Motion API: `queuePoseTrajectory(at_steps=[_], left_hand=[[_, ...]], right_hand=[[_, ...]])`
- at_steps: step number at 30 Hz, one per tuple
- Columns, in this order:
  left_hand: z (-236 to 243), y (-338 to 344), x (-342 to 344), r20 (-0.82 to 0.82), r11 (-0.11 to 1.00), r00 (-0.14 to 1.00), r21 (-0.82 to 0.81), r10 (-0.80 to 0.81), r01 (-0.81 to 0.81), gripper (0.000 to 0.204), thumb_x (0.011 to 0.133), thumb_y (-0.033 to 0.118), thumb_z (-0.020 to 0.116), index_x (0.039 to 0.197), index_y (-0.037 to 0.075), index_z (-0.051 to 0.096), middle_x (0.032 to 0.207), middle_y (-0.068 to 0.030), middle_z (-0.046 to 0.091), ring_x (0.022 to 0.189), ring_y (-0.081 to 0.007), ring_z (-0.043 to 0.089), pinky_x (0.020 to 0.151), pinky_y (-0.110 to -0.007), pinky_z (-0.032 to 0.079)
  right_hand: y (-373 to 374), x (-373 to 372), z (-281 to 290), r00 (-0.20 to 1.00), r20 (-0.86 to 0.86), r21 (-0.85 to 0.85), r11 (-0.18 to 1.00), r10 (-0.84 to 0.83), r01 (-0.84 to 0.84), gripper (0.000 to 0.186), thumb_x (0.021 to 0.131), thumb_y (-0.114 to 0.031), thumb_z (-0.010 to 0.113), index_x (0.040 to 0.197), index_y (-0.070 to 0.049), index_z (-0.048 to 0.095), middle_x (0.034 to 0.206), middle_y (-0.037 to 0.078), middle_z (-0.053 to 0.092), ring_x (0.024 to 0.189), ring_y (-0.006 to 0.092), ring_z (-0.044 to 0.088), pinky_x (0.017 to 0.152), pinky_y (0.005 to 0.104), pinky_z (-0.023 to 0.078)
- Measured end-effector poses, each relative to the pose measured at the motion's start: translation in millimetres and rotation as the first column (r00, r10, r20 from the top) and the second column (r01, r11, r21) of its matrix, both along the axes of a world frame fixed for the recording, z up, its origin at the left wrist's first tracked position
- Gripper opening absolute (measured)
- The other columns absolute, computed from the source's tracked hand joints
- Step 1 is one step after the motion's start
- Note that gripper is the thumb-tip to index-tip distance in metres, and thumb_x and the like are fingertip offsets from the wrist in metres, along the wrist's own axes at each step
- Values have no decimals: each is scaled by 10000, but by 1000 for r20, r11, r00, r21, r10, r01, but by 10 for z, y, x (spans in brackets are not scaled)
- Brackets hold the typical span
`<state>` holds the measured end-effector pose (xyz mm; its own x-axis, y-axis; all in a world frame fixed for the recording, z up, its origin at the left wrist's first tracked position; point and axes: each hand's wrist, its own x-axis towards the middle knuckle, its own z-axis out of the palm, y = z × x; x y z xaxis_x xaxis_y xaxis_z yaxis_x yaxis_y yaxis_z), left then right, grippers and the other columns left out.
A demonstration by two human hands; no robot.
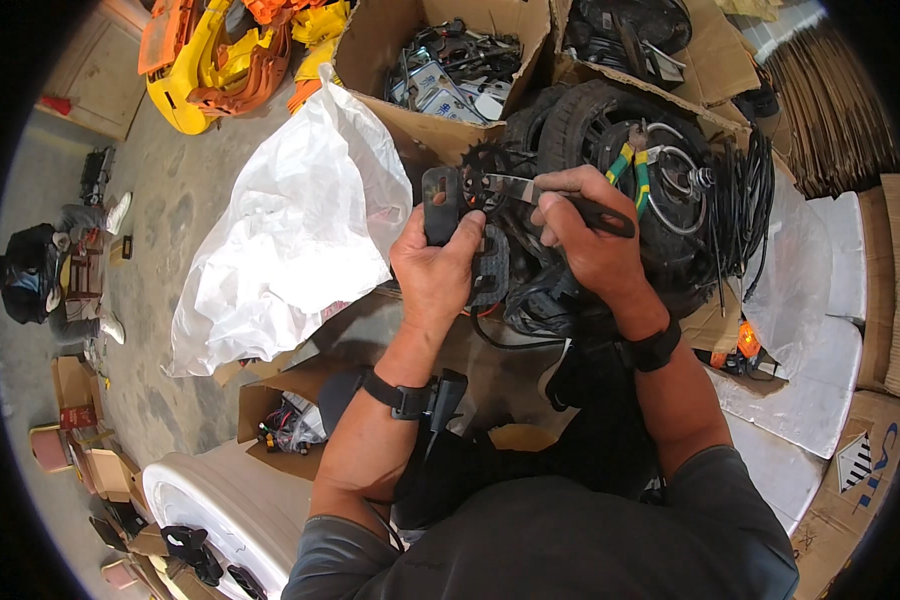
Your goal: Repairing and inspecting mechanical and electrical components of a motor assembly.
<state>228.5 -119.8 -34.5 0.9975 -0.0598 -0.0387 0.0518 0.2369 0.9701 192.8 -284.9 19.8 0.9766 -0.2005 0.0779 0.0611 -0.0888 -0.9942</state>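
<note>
My left hand (433,275) is closed around a flat black piece with rounded ends (440,207), the thumb lying along its right side. In my right hand (598,245) is a putty knife (510,187) with a dark handle, its metal blade pointing left toward the black piece. Whether the blade touches the piece I cannot tell. Just behind the blade shows a black toothed chainring (486,158). Beneath my left thumb lies a black ridged pedal-like part (489,268). Green-and-yellow-handled pliers (642,178) rest beyond my right hand, on the heap of wheels.
Black tyres (598,125) and coiled cables (745,215) crowd the right. A cardboard box of metal parts (455,75) stands ahead. White plastic sheeting (290,235) spreads at left, near orange and yellow shells (210,75). Another person (45,270) sits far left.
</note>
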Motion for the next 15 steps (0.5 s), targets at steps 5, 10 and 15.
queuePoseTrajectory(at_steps=[5,10,15], left_hand=[[-17,25,33,-25,999,1000,47,3,-2,139,850,21,695,973,-16,644,840,-26,670,693,-82,605,633,-225,497],[-8,18,66,-34,997,997,43,70,-68,139,817,57,729,922,-3,662,751,25,621,654,-49,527,597,-222,440],[-45,23,81,-68,998,996,11,60,-60,146,824,15,708,957,-17,659,854,-28,674,710,-87,597,660,-240,487]], right_hand=[[-20,19,-70,998,58,-61,998,18,-14,162,882,-65,607,1029,-2,631,776,28,637,669,53,564,607,217,461],[-100,-21,19,999,50,-105,994,2,3,184,875,-69,606,1045,0,629,815,41,652,671,65,571,606,230,465],[-262,-27,61,987,104,-125,983,-126,138,272,915,-193,626,1111,-5,623,876,68,670,651,82,576,594,228,469]])
